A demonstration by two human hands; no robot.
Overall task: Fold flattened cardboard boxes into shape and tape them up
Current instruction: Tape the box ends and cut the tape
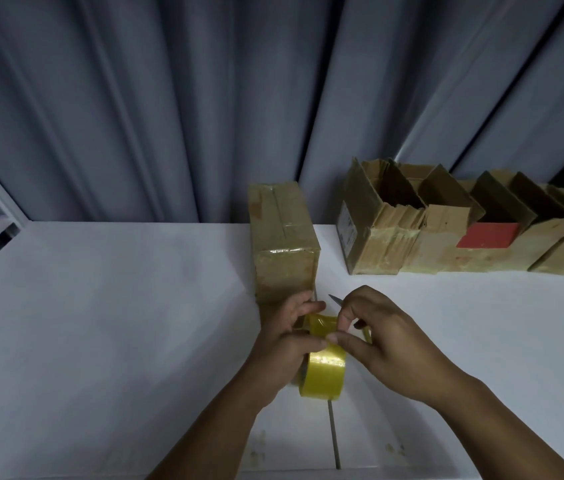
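A folded, taped cardboard box [284, 240] stands on the white table [100, 306], just beyond my hands. My left hand [284, 344] grips a roll of yellow tape [324, 374] held above the table. A short strip of tape is pulled up from the roll. My right hand [388, 344] pinches that strip between thumb and forefinger. It also holds a thin blade or scissors, whose metal tip [335, 299] pokes out past its fingers.
A row of several open cardboard boxes [447, 230] lines the table's back right, one with a red panel [486, 235]. Grey curtains [169, 98] hang behind the table. A seam [334, 434] runs through the tabletop near me.
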